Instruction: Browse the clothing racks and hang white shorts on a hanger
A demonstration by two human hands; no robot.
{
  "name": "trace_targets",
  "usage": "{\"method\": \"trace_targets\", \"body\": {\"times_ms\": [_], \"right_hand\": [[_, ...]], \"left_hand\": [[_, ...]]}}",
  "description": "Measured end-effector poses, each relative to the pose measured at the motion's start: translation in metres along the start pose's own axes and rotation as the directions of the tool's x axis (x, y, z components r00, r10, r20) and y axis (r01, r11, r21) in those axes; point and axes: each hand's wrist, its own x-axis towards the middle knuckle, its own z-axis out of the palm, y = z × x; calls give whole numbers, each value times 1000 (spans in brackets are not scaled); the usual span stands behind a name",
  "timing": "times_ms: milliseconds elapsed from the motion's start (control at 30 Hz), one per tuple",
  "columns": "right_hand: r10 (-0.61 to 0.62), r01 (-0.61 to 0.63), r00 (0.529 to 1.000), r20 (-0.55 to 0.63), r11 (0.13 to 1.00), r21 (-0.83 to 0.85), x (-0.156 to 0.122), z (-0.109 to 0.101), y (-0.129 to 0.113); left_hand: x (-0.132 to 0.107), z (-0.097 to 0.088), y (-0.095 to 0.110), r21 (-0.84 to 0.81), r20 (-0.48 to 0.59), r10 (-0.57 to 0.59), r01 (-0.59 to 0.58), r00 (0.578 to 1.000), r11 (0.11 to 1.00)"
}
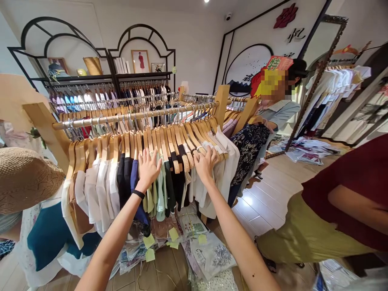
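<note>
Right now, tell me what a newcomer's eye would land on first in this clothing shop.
The two bare hands at the rack's middle stand out first: the left hand, wearing a black band, and the right hand lie over garments on wooden hangers. Below them, plastic-wrapped packs with yellow sticky notes lie on the wooden floor. At right stands a person in a dark red top, and a red flower marks the wall high above.

Passage along the metal clothes rail (133, 115) is blocked by tightly packed wooden hangers (159, 139); free room is left over the plank floor (263, 202), narrowed by a bystander's olive trousers (303, 230).
</note>
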Motion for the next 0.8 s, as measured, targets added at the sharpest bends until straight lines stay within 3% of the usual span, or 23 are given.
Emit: {"method": "trace_targets", "body": {"times_ms": [367, 500, 600, 667, 800], "right_hand": [[-79, 80, 997, -10, 995, 52, -16, -7, 11], [-129, 150, 984, -123, 971, 186, -18, -14, 22], [-28, 86, 984, -177, 941, 328, -12, -21, 40], [45, 5, 992, -120, 922, 386, -8, -24, 53], [20, -43, 998, 60, 913, 406, -6, -24, 67]], "left_hand": [[-4, 1, 10, -13, -19, 27, -27, 999, 1000], [-6, 3, 7, 5, -39, 71, -70, 997, 998], [-8, 5, 5, 27, -55, 89, -88, 995, 996], [-8, 7, 4, 45, -63, 100, -97, 993, 994], [-7, 10, 2, 73, -67, 102, -97, 993, 993]]}}
